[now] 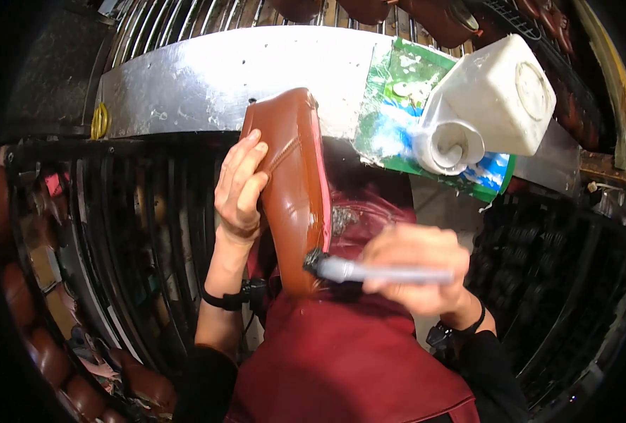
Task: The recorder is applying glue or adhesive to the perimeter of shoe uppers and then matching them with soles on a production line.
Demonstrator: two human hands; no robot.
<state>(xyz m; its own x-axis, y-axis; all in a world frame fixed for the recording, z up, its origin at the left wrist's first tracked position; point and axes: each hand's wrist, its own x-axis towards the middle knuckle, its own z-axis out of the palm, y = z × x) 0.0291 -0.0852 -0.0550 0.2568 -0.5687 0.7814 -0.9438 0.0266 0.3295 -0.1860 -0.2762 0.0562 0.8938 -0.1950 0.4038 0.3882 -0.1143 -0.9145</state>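
Note:
A brown leather shoe [289, 166] with a squared end and a pink strip along its right edge lies lengthwise in front of me. Its far end rests over the near edge of the metal bench. My left hand [241, 185] grips its left side, fingers bent over the upper and the thumb hidden. A brush [359, 271] with a pale grey handle is held in my right hand [422, 264], which is slightly blurred. The brush's dark head touches the shoe's right edge near its lower end, where the leather looks wet.
The metal bench top [186, 81] spans the far side, with rollers [207, 15] behind. On the right, a cut-open white plastic jug [496, 99] lies tipped over a green and blue sheet [390, 151]. Dark racks [129, 211] stand on both sides. A dark red apron [348, 352] covers my lap.

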